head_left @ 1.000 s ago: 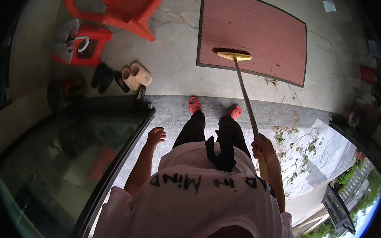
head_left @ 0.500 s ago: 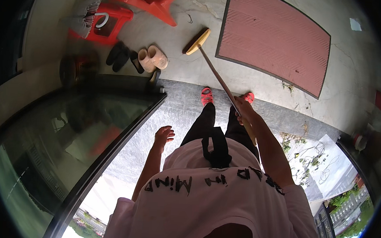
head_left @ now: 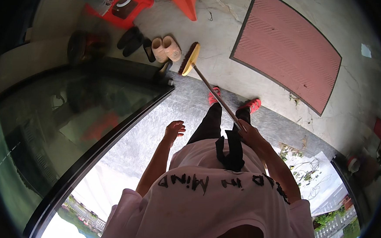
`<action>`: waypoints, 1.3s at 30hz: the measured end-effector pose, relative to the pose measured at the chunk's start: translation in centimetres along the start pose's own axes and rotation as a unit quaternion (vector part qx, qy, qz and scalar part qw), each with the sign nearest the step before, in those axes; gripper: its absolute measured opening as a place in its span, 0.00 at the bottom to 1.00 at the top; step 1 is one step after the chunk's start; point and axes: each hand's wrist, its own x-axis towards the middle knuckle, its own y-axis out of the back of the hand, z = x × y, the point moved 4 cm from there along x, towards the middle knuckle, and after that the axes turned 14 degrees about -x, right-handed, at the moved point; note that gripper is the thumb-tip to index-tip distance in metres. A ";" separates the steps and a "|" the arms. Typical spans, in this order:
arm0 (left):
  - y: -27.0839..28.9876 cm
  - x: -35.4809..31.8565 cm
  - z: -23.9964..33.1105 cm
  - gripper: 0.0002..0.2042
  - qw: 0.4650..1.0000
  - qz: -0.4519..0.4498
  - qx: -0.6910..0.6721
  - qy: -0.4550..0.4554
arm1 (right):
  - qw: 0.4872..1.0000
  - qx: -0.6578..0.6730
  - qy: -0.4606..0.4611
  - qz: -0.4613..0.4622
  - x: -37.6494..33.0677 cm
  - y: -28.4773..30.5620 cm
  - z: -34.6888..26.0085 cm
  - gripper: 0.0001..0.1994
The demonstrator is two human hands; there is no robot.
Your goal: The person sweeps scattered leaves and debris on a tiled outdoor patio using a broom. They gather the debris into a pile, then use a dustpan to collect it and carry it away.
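My right hand is wrapped round the long handle of a push broom, close to my right thigh. The handle slants away to the left, down to a yellow head with dark reddish bristles on the floor. That head lies just right of a pair of pinkish-beige slippers. Out at my left side, my left hand hangs with nothing in it, its fingers loosely bent and apart. The lower end of the handle is hidden behind my right hand and forearm.
A glass door stands at the left. Black shoes lie beside the slippers, with a red stool holding an umbrella behind. A reddish mat covers floor ahead right. Dry leaves and stems lie at my right.
My right hand has drawn the broom nearer, so its head has come back toward the doorsill and the slippers. The view has shifted a little. My left hand is still empty.
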 end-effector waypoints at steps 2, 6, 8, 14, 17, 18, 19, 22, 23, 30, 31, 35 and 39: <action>1.0 -0.5 0.1 0.16 1.000 0.000 -0.008 -0.010 | 0.993 0.043 -0.094 -0.065 3.6 -1.0 -3.0 0.24; 4.1 -1.4 -1.1 0.16 0.999 0.031 -0.023 -0.007 | 0.988 0.023 -0.119 -0.094 6.2 -2.1 -3.8 0.24; 5.8 -0.9 -2.7 0.15 0.998 0.049 -0.026 0.014 | 0.989 0.029 -0.126 -0.065 4.6 -1.5 -0.9 0.26; 6.7 1.1 -4.6 0.14 0.997 0.051 -0.029 0.054 | 0.978 0.032 -0.203 -0.045 -5.0 2.8 0.1 0.25; 5.3 1.9 -2.9 0.14 0.998 0.025 -0.023 0.046 | 0.978 0.065 -0.197 -0.025 -6.0 5.0 -2.5 0.26; 4.6 2.1 -2.1 0.14 0.999 0.017 -0.025 0.040 | 0.978 0.075 -0.193 -0.020 -5.5 5.6 -3.3 0.26; 4.2 2.2 -1.3 0.14 0.999 0.012 -0.026 0.036 | 0.978 0.094 -0.185 -0.008 -4.2 5.8 -3.8 0.25; 2.4 2.0 2.1 0.16 1.000 -0.013 -0.022 0.006 | 0.985 0.109 -0.125 0.039 2.5 8.6 -6.6 0.25; 2.0 1.8 3.2 0.15 0.999 -0.024 -0.021 -0.009 | 0.985 0.104 -0.128 0.050 5.5 9.3 -6.8 0.24; 4.5 1.4 3.5 0.16 0.999 0.014 -0.019 -0.021 | 0.977 -0.030 -0.176 0.112 18.2 12.9 -10.8 0.09; 5.2 1.5 2.5 0.16 0.999 0.025 -0.024 -0.013 | 0.978 0.013 -0.185 0.091 17.8 12.3 -10.1 0.09; 7.1 2.1 -2.7 0.15 0.998 0.042 0.011 0.055 | 0.978 0.079 -0.189 0.038 11.7 6.5 -1.7 0.11; 6.0 2.6 -4.6 0.15 0.993 0.039 0.043 0.102 | 0.961 0.083 -0.262 -0.001 -1.6 1.8 3.7 0.23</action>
